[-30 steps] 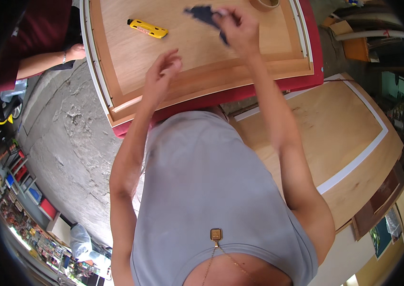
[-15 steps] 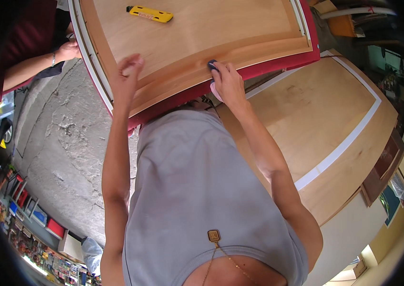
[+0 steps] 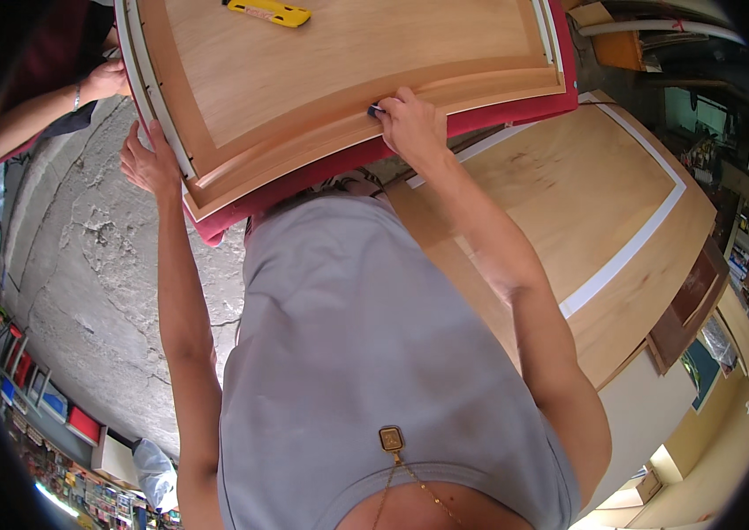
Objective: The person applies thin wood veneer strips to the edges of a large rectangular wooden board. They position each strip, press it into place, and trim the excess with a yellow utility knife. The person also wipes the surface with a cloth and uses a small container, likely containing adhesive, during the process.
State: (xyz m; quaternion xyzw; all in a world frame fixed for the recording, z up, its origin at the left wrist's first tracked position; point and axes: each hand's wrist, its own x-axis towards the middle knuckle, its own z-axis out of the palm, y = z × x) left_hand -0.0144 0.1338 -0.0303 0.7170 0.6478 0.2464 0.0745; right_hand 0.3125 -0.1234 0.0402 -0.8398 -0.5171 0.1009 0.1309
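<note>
A wooden panel (image 3: 304,66) with a raised wood frame and red fabric round its edge lies in front of me. My left hand (image 3: 152,163) is at the panel's left edge, fingers apart, with a fingertip touching the rim. At the near rim, my right hand (image 3: 414,128) is closed round a small dark blue object (image 3: 374,110); most of it is hidden by the fingers, so its kind cannot be told. A yellow utility knife (image 3: 273,11) lies on the panel farther away.
Another person's hand (image 3: 105,79) touches the panel's far left edge. To the right stands a large plywood sheet (image 3: 560,194) with a white strip (image 3: 626,256) along its border. Rough concrete floor (image 3: 100,256) spreads at left, with crowded shelves (image 3: 83,481) beyond.
My left hand has moved left from over the panel to its left edge. My right hand has shifted slightly left along the near rim, still holding the dark blue object.
</note>
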